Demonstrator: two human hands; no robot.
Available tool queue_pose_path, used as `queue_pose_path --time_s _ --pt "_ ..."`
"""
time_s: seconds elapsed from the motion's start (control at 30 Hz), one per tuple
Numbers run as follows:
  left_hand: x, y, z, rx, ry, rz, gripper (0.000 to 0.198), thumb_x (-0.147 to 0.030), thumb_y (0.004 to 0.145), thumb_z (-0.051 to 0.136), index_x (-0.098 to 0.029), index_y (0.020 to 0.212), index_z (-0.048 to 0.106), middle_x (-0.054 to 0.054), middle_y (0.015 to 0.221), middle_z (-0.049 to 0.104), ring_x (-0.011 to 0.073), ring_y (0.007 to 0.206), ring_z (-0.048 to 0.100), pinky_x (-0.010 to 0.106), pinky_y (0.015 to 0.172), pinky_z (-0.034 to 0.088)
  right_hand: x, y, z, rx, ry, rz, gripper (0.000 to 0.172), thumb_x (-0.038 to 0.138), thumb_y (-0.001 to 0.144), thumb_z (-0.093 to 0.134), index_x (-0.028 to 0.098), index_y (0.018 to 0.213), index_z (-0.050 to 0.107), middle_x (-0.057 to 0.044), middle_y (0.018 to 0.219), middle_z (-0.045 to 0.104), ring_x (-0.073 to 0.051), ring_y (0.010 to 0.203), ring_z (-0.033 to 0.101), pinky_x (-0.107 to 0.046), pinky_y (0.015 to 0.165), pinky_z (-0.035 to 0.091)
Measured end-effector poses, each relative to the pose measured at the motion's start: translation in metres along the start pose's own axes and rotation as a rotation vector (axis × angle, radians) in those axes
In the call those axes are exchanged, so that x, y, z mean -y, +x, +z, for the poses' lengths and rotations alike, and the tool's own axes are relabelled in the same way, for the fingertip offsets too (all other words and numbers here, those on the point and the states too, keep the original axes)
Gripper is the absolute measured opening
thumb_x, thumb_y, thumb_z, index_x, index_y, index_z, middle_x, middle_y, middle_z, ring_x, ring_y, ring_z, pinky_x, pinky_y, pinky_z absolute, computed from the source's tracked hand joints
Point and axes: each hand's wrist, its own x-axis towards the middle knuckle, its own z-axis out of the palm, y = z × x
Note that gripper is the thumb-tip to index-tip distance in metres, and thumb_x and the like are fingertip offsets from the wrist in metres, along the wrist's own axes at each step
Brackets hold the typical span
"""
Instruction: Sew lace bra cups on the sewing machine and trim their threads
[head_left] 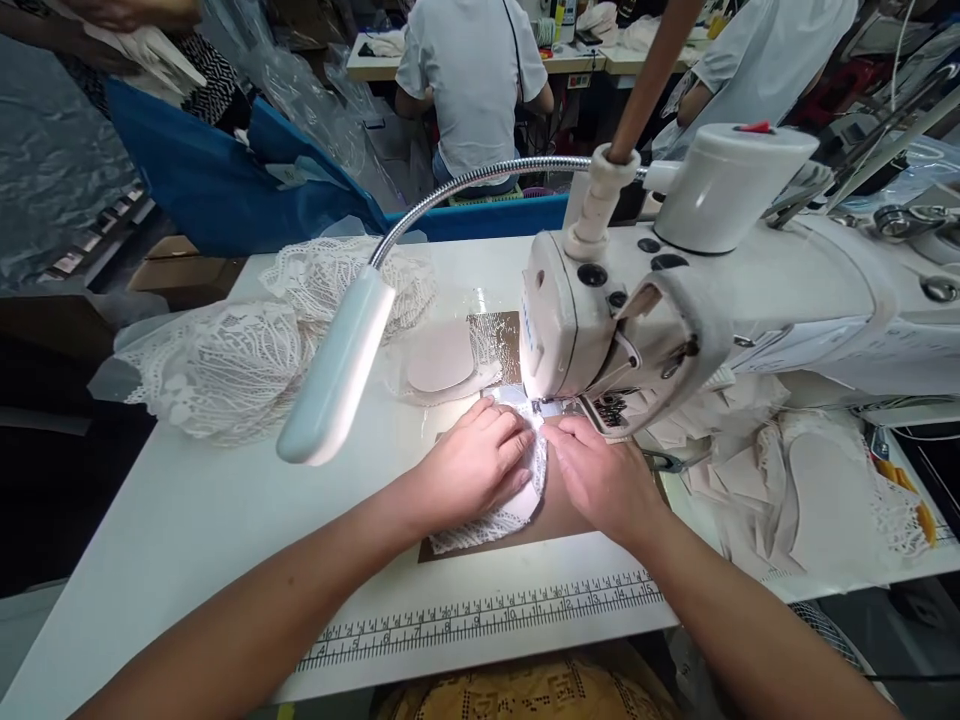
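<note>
A white lace piece (525, 508) lies beneath the needle area of a white sewing machine (559, 330). My left hand (480, 455) rests on top of it, fingers laid flat over the fabric just left of the presser foot. On the other side, my right hand (600, 475) has thumb and fingers closed at the lace's right edge, close to the foot. Its fingertips are partly hidden, as is the needle. Behind my left hand lies a pale rounded pad (441, 357) on clear film.
Lace pieces (225, 370) are heaped on the left of the white table (247, 520). A lamp (337, 370) on a bendy neck hangs over it. Fabric cutouts (817, 500) pile up at right. A ruler strip (480, 622) runs along the front edge. A person (472, 80) sits beyond.
</note>
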Motion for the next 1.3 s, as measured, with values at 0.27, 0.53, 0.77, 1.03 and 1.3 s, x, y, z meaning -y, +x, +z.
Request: queue_pose_path --time_s 0.27,0.53,0.77,1.03,1.3 --pt "0.002 -0.002 0.003 -0.029 -0.01 0.017 0.025 -0.025 0.093 0.047 -0.01 0.106 0.064 0.013 0.089 0.059 0.024 0.086 0.051 0.044 0.084 0.047 0.003 0.002 -0.003 0.063 -0.033 -0.012 0.045 0.007 0.085 0.047 0.027 0.119 0.067 -0.006 0.096 0.066 -0.015 0.07 0.05 -0.028 0.058 0.031" --pt "0.005 -0.005 0.006 -0.015 -0.023 0.01 0.028 -0.026 0.093 0.049 -0.009 0.111 0.063 0.015 0.099 0.059 0.0265 0.095 0.051 0.045 0.089 0.045 0.003 0.001 -0.001 0.14 -0.093 -0.007 0.051 0.006 0.083 0.048 0.025 0.128 0.061 -0.008 0.097 0.065 -0.017 0.075 0.053 -0.028 0.06 0.032" --pt "0.013 -0.005 0.005 -0.026 0.043 -0.005 0.031 -0.029 0.094 0.048 -0.009 0.112 0.063 0.015 0.101 0.061 0.027 0.093 0.052 0.046 0.088 0.045 0.009 0.009 -0.004 0.178 -0.147 0.017 0.047 0.007 0.086 0.046 0.023 0.129 0.06 -0.008 0.098 0.067 -0.018 0.079 0.056 -0.028 0.066 0.037" --pt "0.012 -0.003 0.002 -0.002 0.018 0.114 0.028 -0.019 0.093 0.048 -0.013 0.117 0.063 0.017 0.112 0.063 0.029 0.105 0.055 0.05 0.093 0.042 0.003 0.002 0.0 0.174 -0.145 0.09 0.048 0.011 0.087 0.045 0.025 0.131 0.059 -0.008 0.106 0.069 -0.021 0.083 0.059 -0.03 0.071 0.041" --pt "0.015 -0.005 0.004 0.026 -0.036 0.167 0.03 -0.016 0.093 0.047 -0.013 0.121 0.06 0.016 0.118 0.064 0.0277 0.111 0.056 0.051 0.098 0.042 0.003 0.003 -0.002 0.181 -0.044 0.044 0.046 0.009 0.085 0.044 0.025 0.124 0.064 -0.008 0.104 0.068 -0.019 0.083 0.057 -0.029 0.069 0.039"
